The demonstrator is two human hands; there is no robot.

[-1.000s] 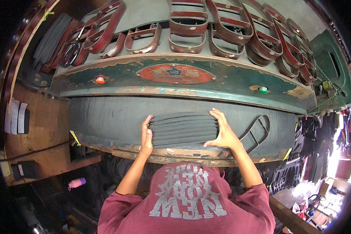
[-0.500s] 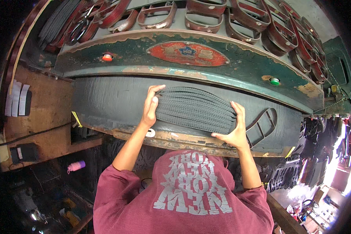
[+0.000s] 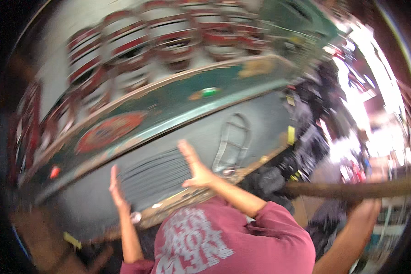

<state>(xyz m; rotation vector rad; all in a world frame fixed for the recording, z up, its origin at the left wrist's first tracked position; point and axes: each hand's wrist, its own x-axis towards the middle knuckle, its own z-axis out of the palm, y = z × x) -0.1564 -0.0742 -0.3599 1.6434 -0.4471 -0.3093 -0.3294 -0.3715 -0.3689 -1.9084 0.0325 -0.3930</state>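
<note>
Black stack (image 3: 154,173) between left hand (image 3: 117,189), right hand (image 3: 197,170), both unclenched; bare board (image 3: 84,208) past ends.

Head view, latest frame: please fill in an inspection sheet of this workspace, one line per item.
Surface: dark machine bed, slanting across the view.
Job's things: ribbed dark stack, lying on the bed.
Clutter: thin sole-shaped frame on the bed, right of the stack; dark red frames beyond.
Grip: left hand and right hand spread open at the stack's opposite ends; contact too blurred to tell.
Cables: nothing seen.
Surroundings: green machine panel with a green button and a red button.
</note>
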